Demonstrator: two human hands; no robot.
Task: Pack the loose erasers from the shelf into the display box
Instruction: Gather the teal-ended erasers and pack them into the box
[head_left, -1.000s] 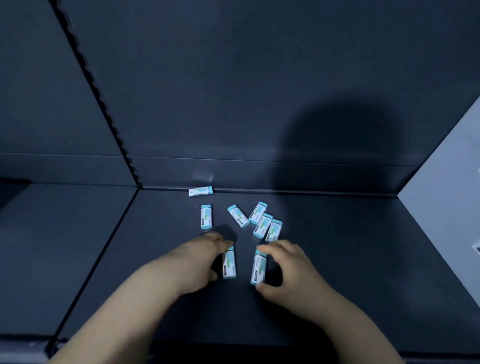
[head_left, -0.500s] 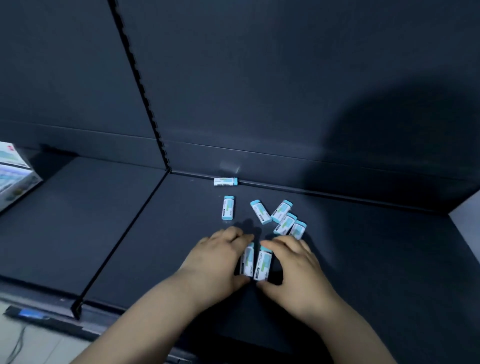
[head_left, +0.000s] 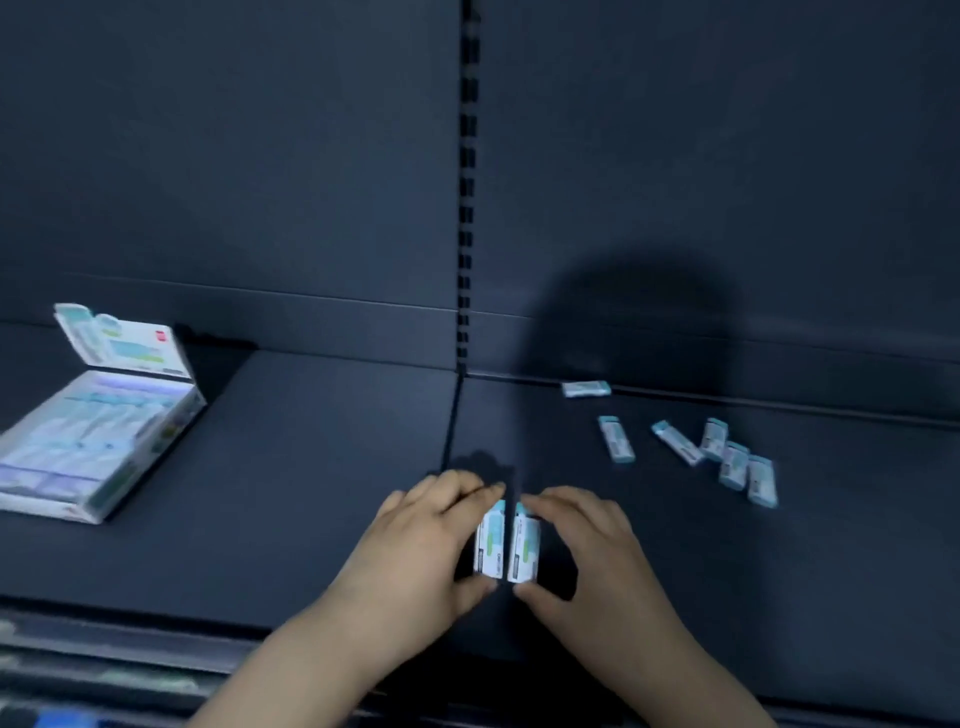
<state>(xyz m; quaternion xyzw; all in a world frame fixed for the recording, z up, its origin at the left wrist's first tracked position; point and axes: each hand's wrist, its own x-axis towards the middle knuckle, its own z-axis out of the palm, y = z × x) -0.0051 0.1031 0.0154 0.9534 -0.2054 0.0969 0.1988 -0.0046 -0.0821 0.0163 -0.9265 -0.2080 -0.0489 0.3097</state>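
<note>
- Display box (head_left: 98, 431): on the shelf (head_left: 311, 467), far left, lid up; appears already partly filled, though blurred.
- Left hand (head_left: 421, 540): fingers pinching one eraser (head_left: 491, 540).
- Right hand (head_left: 587, 551): fingers pinching a second eraser (head_left: 523, 545), beside the first.
- Six loose erasers (head_left: 727, 452): unpacked, well right.

Lower centre: left hand (head_left: 415, 540) and right hand (head_left: 587, 545) each pinch a white-and-teal wrapped eraser, left-held eraser (head_left: 491, 543) beside right-held eraser (head_left: 524, 545). Six loose erasers (head_left: 735, 462) mid-right on dark shelf (head_left: 311, 467). Open white cardboard display box (head_left: 98, 441) at left.
</note>
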